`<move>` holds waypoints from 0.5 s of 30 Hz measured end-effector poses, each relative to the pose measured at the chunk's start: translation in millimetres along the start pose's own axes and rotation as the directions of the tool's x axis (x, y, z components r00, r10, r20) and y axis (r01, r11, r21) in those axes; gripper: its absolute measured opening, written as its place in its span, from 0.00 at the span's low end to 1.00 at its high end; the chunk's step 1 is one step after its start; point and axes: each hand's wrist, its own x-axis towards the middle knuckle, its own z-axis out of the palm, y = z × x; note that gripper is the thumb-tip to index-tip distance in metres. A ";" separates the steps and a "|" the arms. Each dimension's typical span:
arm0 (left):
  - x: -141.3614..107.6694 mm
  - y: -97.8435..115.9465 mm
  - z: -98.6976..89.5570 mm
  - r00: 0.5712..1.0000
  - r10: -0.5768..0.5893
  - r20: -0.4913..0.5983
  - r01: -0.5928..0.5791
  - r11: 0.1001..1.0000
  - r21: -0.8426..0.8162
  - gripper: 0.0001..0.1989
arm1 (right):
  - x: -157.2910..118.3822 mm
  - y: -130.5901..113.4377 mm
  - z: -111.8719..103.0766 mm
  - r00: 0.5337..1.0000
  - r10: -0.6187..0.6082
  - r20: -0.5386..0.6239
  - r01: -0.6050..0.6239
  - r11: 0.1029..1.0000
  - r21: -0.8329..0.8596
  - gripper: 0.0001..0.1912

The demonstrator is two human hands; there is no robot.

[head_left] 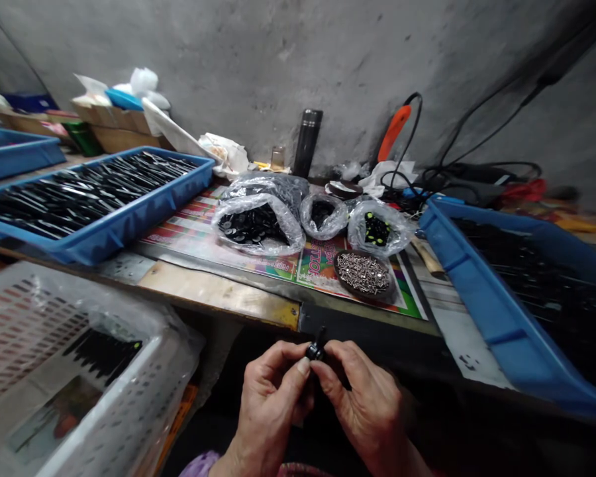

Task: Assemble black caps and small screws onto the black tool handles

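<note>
Closest in, the left hand (273, 397) and right hand (365, 401) pinch a small black plastic piece (316, 352) between them, just short of the surface (218, 296) edge. A white basket (151, 351) sits at 9 o'clock, a blue tray (496, 298) at 3 o'clock, and a dish of metal bits (362, 275) at 12 o'clock.

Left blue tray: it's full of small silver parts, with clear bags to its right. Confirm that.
Wrong contents. The head view shows the left blue tray full of long black pieces, not small silver parts. The clear bags are to its right, as you said. The small silver parts lie in the dark dish.
</note>
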 end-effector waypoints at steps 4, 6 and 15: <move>-0.7 -0.5 -0.4 1.000 0.004 0.020 -0.003 1.000 -0.016 0.18 | -0.4 -2.6 1.5 0.998 0.034 -0.049 -0.036 0.999 -0.032 0.15; -1.7 -0.9 -0.6 1.000 0.002 0.027 -0.001 1.000 -0.029 0.18 | -0.7 -4.7 1.8 0.993 0.103 -0.062 -0.103 0.995 0.003 0.16; -3.3 -2.5 -2.3 1.000 -0.003 0.022 0.003 1.000 -0.024 0.15 | -2.5 -8.3 -0.5 0.994 0.095 -0.055 -0.093 0.995 0.044 0.14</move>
